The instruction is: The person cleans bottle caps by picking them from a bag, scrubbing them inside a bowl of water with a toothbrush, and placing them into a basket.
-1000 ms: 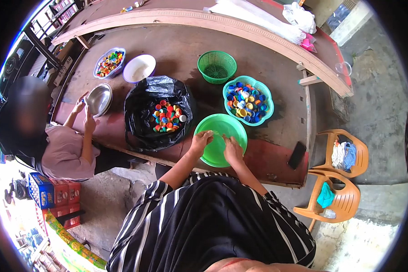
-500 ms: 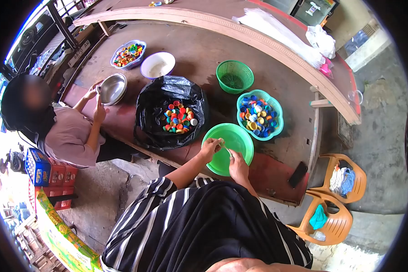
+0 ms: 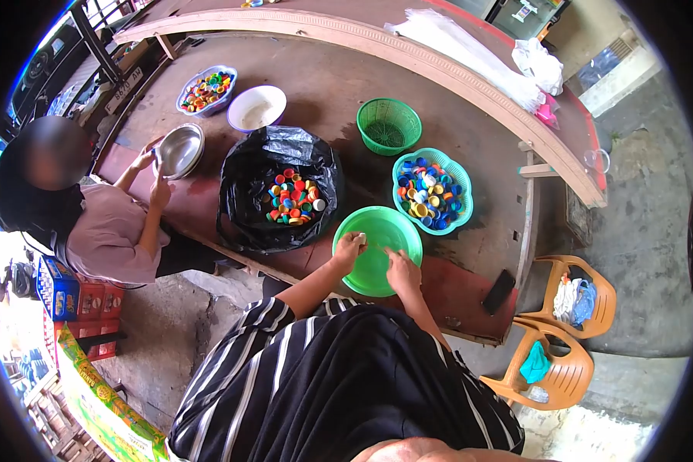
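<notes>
Above the left side of a bright green basin (image 3: 389, 219), my left hand (image 3: 349, 251) is closed with a small pale thing at its fingertips, too small to name. My right hand (image 3: 403, 272) is over the basin's right side, fingers pinched together; what they hold, if anything, is hard to make out. A turquoise basket (image 3: 468, 204) with mostly blue, white and yellow bottle caps (image 3: 433, 194) stands just beyond the basin. To the left, a black plastic bag (image 3: 242, 165) lies open around red, orange and green bottle caps (image 3: 294, 197).
A green basket (image 3: 389, 138), a white bowl (image 3: 256, 108) and a bowl of caps (image 3: 208, 91) stand farther back. At left, another person (image 3: 108, 239) holds metal bowls (image 3: 181, 152). A phone (image 3: 499, 292) lies near the table's right edge, by orange chairs (image 3: 581, 296).
My hands have moved apart over the basin, the left one leftward; the thin thing seen between them is no longer plain. The view has shifted slightly. The other person still holds the metal bowls.
</notes>
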